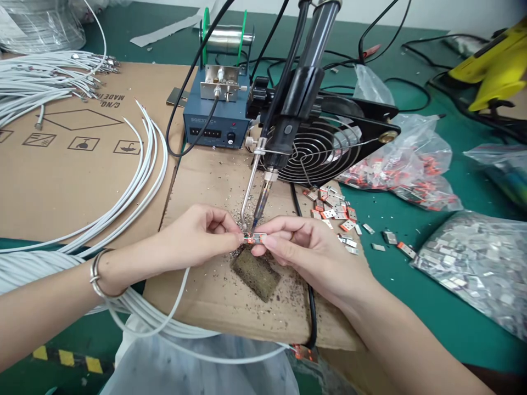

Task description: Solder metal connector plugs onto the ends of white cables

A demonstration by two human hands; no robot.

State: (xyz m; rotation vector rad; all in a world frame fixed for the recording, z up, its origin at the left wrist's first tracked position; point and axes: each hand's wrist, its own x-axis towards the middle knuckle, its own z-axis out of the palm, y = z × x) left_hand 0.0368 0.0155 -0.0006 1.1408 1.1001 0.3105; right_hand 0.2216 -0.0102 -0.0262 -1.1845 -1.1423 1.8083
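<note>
Below the tip of a mounted soldering iron (262,200), my right hand (302,241) pinches a small USB connector (258,238) with orange plastic and metal. My left hand (216,235) is closed, thumb and finger pressed together at the connector's left end. A white cable (181,293) runs down from under this hand; its end is hidden by the fingers. The thin metal solder feed tube (249,192) comes down beside the iron, close to the connector. Whether the iron tip touches the connector, I cannot tell. A brown sponge (256,276) lies beneath my hands.
Behind stands a blue solder feeder (214,123) with a solder spool (224,39). A fan (313,151) sits behind the iron. Loose connectors (335,208) and a bag of metal parts (473,263) lie right. White cables (135,192) spread over the cardboard (82,192) at left.
</note>
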